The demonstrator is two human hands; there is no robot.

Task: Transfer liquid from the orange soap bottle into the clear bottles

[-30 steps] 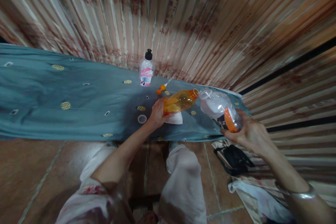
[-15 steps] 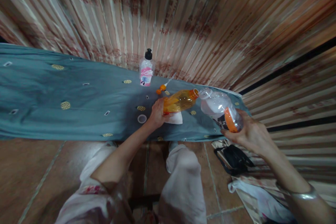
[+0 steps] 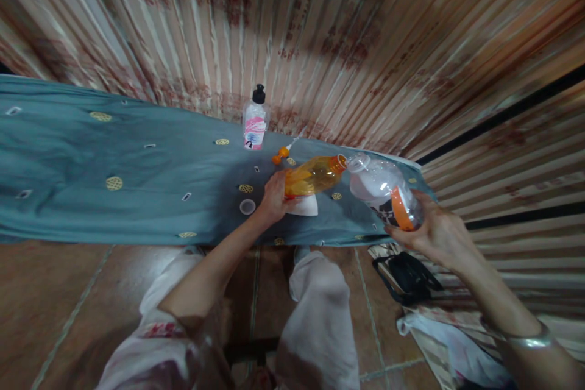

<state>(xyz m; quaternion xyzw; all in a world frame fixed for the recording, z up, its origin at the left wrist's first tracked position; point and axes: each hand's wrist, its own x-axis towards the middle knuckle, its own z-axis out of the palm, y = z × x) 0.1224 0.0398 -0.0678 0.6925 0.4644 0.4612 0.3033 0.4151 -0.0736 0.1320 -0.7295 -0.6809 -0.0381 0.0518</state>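
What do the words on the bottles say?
No words can be read.
Pink label on the standing bottle: too blurred.
Dark label on the clear bottle in the right hand: too blurred.
Orange bottle in the left hand: no label shows.

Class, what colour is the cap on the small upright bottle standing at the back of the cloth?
Black: the small upright bottle has a black cap, in the head view.

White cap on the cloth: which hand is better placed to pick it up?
Left hand, probably: it is closest to the cap, though gripping the orange bottle. The right hand holds the clear bottle, farther away.
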